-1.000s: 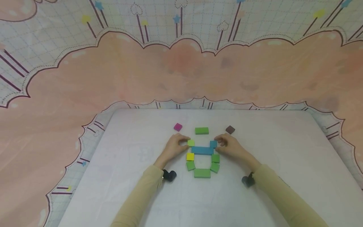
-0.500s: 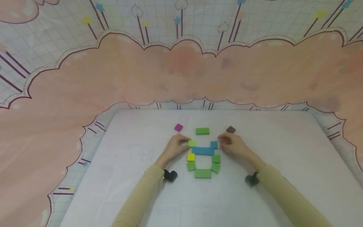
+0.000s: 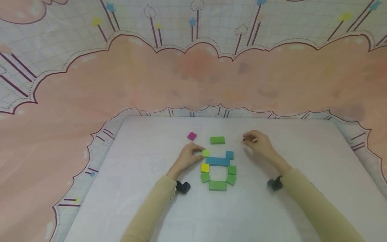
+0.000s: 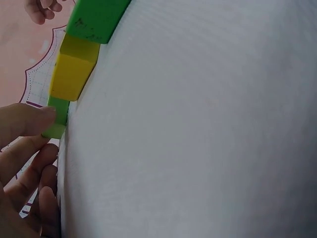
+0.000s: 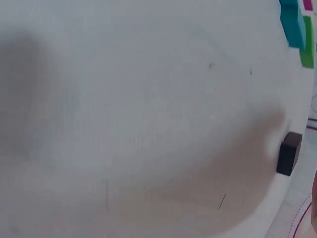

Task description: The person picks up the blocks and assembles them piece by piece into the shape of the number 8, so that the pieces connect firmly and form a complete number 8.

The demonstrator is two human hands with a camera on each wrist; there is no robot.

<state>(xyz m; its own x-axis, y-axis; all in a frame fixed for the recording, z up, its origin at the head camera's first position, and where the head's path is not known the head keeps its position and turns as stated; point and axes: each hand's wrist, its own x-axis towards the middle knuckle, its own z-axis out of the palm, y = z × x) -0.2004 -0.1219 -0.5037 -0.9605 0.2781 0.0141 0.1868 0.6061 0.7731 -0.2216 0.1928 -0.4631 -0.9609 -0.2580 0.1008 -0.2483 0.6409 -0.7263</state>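
In the head view my left hand (image 3: 188, 156) pinches a light-green block (image 3: 206, 153) at the top left of a block outline. The left wrist view shows its thumb (image 4: 29, 119) against that block. My right hand (image 3: 260, 144) is at the upper right, over a dark brown block (image 5: 289, 154) that it mostly hides in the head view. In the right wrist view that block sits on the table, with a sliver of finger (image 5: 314, 208) apart from it. A long blue block (image 3: 218, 161) lies below the light-green one, and a small blue block (image 3: 229, 155) at its right end.
A yellow block (image 3: 205, 167) and several green blocks, among them a long one (image 3: 217, 185), form the lower outline. Farther back lie another green block (image 3: 217, 140) and a magenta block (image 3: 191, 136). The white table (image 3: 145, 144) ends before a patterned cloth (image 3: 169, 80).
My right hand has left the small blue block and moved up and right to the brown block. My left hand still holds the light-green block. The head view has shifted slightly.
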